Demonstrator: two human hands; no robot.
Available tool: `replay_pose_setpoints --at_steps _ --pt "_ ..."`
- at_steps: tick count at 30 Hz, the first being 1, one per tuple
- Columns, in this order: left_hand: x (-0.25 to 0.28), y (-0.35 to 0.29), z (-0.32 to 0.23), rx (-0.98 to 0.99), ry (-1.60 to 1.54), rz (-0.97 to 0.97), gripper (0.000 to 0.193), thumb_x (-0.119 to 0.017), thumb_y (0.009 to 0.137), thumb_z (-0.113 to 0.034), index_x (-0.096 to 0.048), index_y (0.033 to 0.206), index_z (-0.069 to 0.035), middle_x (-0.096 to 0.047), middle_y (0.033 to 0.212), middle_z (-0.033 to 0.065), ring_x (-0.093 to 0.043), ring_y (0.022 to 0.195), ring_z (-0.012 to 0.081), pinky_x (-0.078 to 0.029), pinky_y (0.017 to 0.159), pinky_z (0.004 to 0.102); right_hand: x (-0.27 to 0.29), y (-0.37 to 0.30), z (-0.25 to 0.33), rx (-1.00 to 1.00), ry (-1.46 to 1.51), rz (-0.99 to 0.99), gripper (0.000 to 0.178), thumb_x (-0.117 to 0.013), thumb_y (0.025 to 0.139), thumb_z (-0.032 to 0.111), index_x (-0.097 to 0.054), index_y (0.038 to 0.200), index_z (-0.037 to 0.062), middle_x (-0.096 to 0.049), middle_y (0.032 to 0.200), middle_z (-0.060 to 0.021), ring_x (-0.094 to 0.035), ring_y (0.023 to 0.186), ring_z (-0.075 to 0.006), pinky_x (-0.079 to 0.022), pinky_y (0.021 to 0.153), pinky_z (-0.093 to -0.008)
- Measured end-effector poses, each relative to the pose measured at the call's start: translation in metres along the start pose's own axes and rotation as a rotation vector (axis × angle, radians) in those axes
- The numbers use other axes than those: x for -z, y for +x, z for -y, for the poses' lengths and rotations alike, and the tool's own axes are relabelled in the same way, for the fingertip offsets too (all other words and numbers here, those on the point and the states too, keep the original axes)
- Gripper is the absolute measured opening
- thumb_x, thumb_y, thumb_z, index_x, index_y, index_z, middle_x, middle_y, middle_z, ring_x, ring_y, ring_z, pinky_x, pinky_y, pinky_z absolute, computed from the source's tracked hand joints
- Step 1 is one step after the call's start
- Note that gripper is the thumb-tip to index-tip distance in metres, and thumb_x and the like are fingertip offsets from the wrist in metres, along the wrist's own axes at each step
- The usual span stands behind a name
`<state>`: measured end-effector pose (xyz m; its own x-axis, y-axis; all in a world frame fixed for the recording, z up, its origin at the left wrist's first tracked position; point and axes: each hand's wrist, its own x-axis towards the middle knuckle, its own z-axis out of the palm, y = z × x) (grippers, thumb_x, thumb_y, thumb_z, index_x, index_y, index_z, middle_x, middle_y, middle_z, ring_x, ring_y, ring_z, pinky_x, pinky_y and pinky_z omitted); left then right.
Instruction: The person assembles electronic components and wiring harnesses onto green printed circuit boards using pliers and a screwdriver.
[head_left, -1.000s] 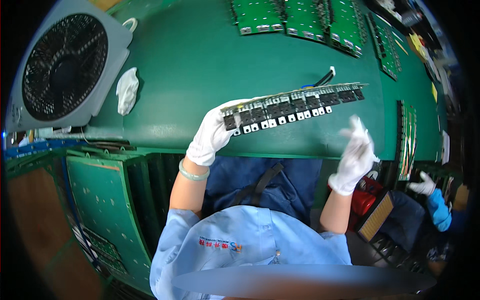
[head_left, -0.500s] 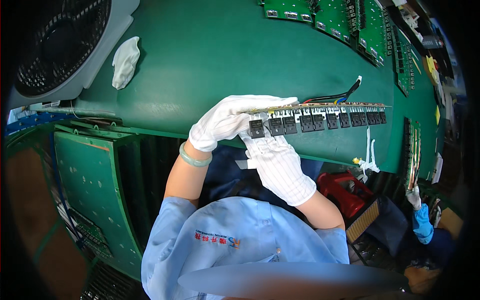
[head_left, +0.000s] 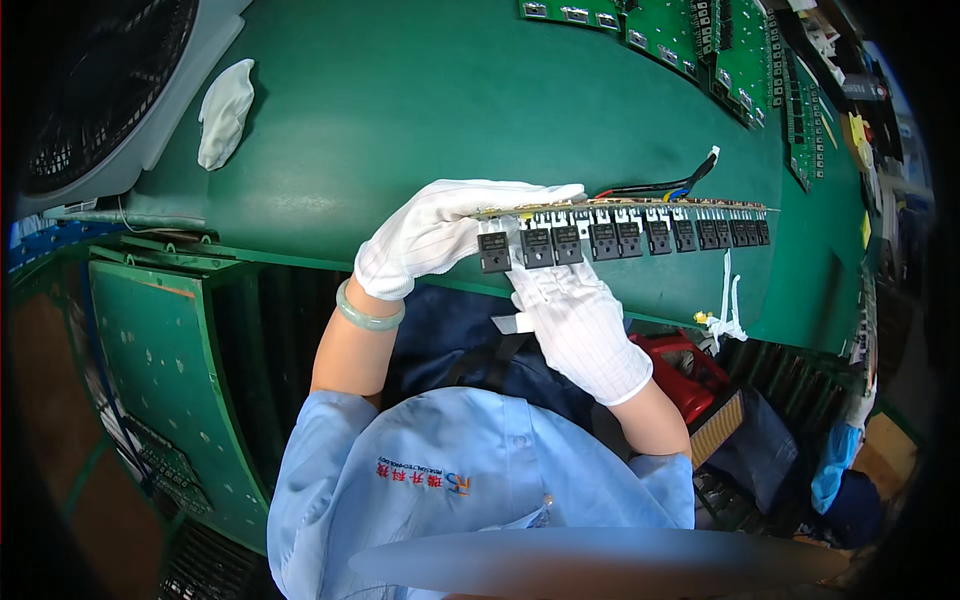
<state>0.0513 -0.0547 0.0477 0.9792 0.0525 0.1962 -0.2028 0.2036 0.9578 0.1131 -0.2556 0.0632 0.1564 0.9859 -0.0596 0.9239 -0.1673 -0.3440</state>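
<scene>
A circuit board (head_left: pixel 690 207) is held nearly edge-on above the green bench, with a row of black transistors (head_left: pixel 566 246) hanging along its near side. My left hand (head_left: pixel 420 235), in a white glove, grips the board's left end, fingers over the far side. My right hand (head_left: pixel 590 325), also gloved, is closed just below the row, its fingertips partly hidden behind the transistors. From its left side sticks a pale flat strip (head_left: pixel 510 324); whether the fingers hold it I cannot tell. A bundle of coloured wires (head_left: pixel 680 187) rises behind the board.
A crumpled white cloth or glove (head_left: pixel 226 112) lies on the green bench mat (head_left: pixel 400 100) beside a fan (head_left: pixel 105 90). Several green circuit boards (head_left: pixel 690 60) lie at the far right. White ties (head_left: pixel 727 310) hang at the near edge, above a red object (head_left: pixel 685 375). Another person's blue sleeve (head_left: pixel 835 465) shows at right.
The board's left end and my left hand have shifted left. My right hand has moved slightly right along the transistors. At right, the other person's arm has moved lower.
</scene>
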Motion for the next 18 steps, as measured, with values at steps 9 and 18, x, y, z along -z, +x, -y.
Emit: replay_pose_setpoints --at_steps 9,18 --pt "0.002 -0.005 0.006 -0.007 -0.117 -0.039 0.064 -0.051 0.084 -0.045 -0.054 0.117 0.01 -0.054 0.121 0.0263 -0.055 0.11 0.0322 -0.042 0.095 0.0387 0.011 -0.002 -0.001 0.044 0.15 0.026 0.047 -0.052 0.08 0.014 -0.048 0.122 -0.0059 -0.053 0.12 -0.025 -0.052 0.112 -0.0346 -0.035 0.103 -0.0443" --pt "0.012 -0.012 0.009 -0.056 0.1 -0.018 0.086 -0.048 0.075 -0.068 -0.061 0.106 0.012 -0.061 0.106 0.0281 -0.063 0.096 0.0373 -0.049 0.085 0.0408 0.017 -0.027 0.009 -0.043 0.023 0.036 0.054 -0.051 0.077 0.013 -0.045 0.127 -0.0061 -0.052 0.125 -0.0224 -0.051 0.116 -0.0354 -0.035 0.101 -0.0456"
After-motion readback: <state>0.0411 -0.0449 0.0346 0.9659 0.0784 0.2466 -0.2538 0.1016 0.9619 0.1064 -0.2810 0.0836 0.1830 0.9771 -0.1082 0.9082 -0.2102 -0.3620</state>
